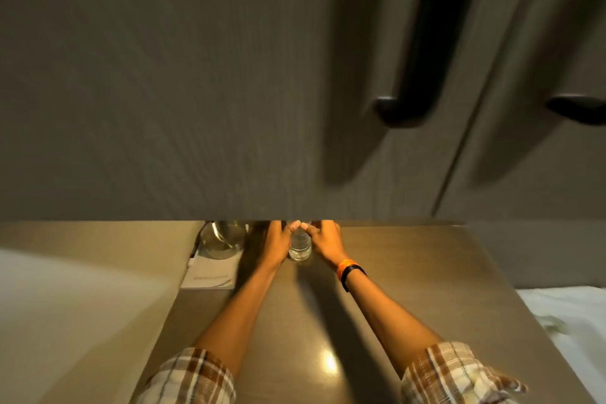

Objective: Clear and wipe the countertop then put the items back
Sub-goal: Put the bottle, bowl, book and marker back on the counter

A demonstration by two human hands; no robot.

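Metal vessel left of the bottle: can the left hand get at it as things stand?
Probably yes: the left hand is at the bottle, just beside the metal vessel, nothing visible between them. The cabinet hides its top, so headroom is unclear.

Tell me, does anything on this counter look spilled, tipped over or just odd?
Nothing stands out. The clear bottle stands upright between the left hand and right hand; the metal pot sits on its white mat. No spill shows on the countertop, though the cabinet hides its back.
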